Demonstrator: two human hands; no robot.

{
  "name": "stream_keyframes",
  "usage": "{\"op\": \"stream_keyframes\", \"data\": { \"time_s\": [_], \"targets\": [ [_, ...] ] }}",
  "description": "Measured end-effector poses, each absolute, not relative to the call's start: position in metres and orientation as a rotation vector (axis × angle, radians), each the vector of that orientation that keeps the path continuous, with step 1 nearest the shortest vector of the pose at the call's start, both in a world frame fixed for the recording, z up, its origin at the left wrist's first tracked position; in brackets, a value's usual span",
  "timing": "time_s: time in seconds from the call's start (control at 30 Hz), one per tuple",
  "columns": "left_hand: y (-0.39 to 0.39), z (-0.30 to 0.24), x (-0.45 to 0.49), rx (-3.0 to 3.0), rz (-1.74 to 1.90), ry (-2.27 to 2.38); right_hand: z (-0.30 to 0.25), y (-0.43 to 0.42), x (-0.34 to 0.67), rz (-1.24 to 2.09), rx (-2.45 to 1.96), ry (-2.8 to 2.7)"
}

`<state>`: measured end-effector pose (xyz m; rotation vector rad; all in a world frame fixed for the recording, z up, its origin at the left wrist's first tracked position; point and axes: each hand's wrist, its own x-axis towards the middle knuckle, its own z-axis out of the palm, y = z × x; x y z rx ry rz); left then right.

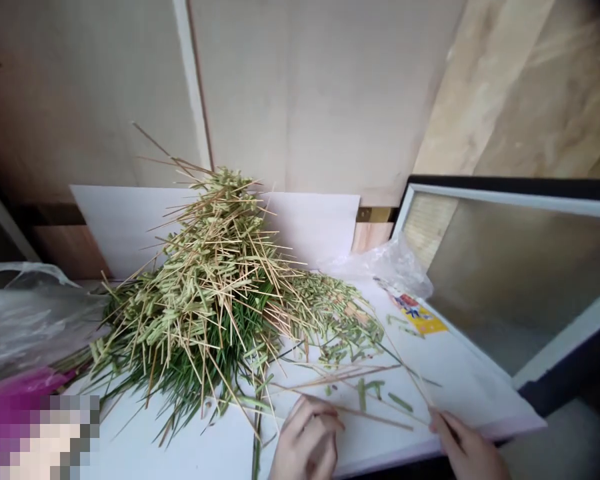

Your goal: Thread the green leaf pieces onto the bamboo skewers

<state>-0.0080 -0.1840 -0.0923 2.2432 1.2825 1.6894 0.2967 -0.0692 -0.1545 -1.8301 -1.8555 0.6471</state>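
A big heap of green leaf strips and thin tan sticks lies piled on a white board. My left hand rests near the board's front edge, fingers curled and pinched on a thin stick that lies across the board. My right hand is at the front right edge, fingers closed on the end of another long thin stick that slants up to the left. Short cut green pieces are scattered between the heap and my hands.
A framed glass panel leans at the right. Crumpled clear plastic and a yellow printed label lie behind the scattered pieces. More clear plastic and a pink bag sit at the left. Wooden wall panels stand behind.
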Motion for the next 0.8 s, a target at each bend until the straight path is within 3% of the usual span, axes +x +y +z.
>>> {"op": "stream_keyframes", "data": {
  "time_s": [0.17, 0.33, 0.53, 0.63, 0.8],
  "targets": [
    [-0.168, -0.064, -0.002, 2.210, 1.552, 1.362, -0.137, -0.077, 0.297, 0.681, -1.959, -1.795],
    [-0.146, -0.051, -0.008, 2.311, 1.417, 1.420, -0.132, -0.077, 0.301, 0.358, -1.926, -1.700],
    [-0.063, 0.013, -0.028, 2.539, 1.186, 1.639, -0.129, -0.074, 0.307, 0.328, -1.855, -1.522],
    [-0.006, 0.041, -0.028, 2.621, 0.856, 1.858, -0.127, -0.072, 0.310, 0.335, -1.859, -1.490],
    [0.072, 0.042, -0.023, 2.739, -0.061, 2.198, -0.131, -0.068, 0.314, 0.439, -1.889, -1.506]
  ]
}}
